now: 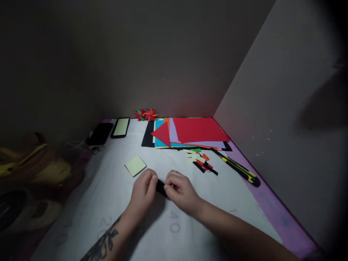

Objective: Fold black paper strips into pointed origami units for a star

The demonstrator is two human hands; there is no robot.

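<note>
Left hand [143,184], right hand [181,189]: fingers [169,190] pinching one black piece [161,187]; far, two stars [150,115]; right, one cutter [239,170].

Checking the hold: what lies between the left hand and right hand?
A black piece, likely paper, spans from left hand to right hand in the head view.

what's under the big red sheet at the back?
Lilac paper shows past the left and front edges of the red sheet; orange paper, blue paper and black paper show farther out. Whatever lies beneath its middle is covered.
</note>
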